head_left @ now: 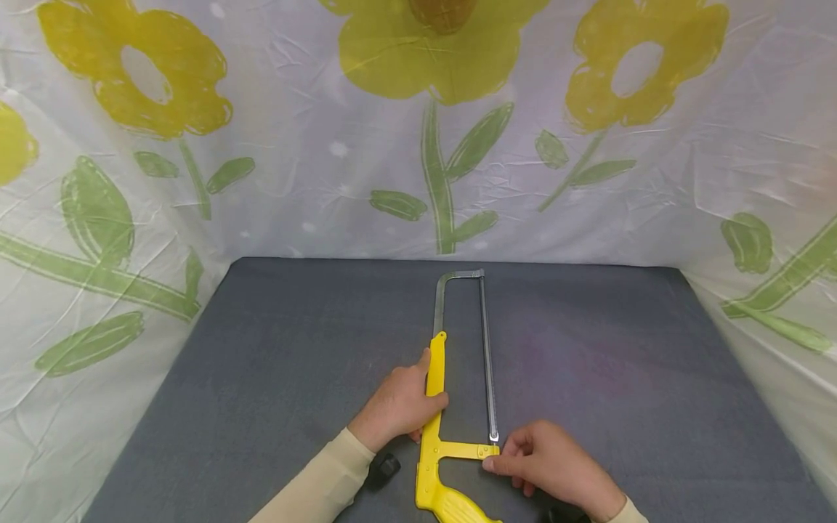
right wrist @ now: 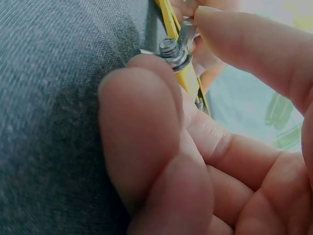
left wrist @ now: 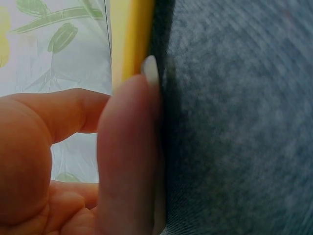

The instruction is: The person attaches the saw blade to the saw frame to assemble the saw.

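Observation:
A hacksaw (head_left: 434, 407) with a yellow handle and a silver front frame lies lengthwise on the grey surface. Its blade (head_left: 487, 356) runs along the right side. My left hand (head_left: 400, 399) grips the yellow spine, thumb across the top; in the left wrist view a finger (left wrist: 127, 152) lies along the yellow edge. At the blade's near end, my right hand (head_left: 546, 457) pinches a metal wing nut (right wrist: 186, 36). The right wrist view shows the threaded bolt end (right wrist: 168, 46) standing out of it. Curled fingers hide part of the nut.
Grey cloth covers the table (head_left: 294, 327). A pale sheet (head_left: 294, 145) printed with yellow flowers hangs behind it and at both sides. A black wrist device (head_left: 383, 471) sits beside the left sleeve (head_left: 320, 476).

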`<action>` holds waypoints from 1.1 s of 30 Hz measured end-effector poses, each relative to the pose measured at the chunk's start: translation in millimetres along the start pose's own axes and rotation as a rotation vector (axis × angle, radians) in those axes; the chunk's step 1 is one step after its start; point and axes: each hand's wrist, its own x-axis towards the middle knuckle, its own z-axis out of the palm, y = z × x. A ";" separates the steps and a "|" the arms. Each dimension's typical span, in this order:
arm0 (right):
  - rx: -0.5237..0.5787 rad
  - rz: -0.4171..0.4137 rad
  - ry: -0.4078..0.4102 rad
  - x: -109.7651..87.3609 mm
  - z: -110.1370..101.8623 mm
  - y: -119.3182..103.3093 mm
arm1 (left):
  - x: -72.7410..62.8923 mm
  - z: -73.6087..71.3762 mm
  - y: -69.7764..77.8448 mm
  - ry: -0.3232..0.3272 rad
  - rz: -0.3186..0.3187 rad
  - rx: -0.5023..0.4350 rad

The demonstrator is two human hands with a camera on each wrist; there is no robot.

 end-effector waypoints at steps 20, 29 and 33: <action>0.116 -0.135 -0.101 1.0 -7.1 6.4 | 2.0 -0.9 -1.5 -0.010 0.011 -0.008; 0.094 -0.183 -0.086 3.0 -4.8 9.0 | 1.9 -0.3 -3.0 -0.007 0.012 -0.008; 0.100 -0.156 -0.098 1.0 -5.7 9.6 | 2.4 1.3 -1.9 -0.010 0.018 -0.003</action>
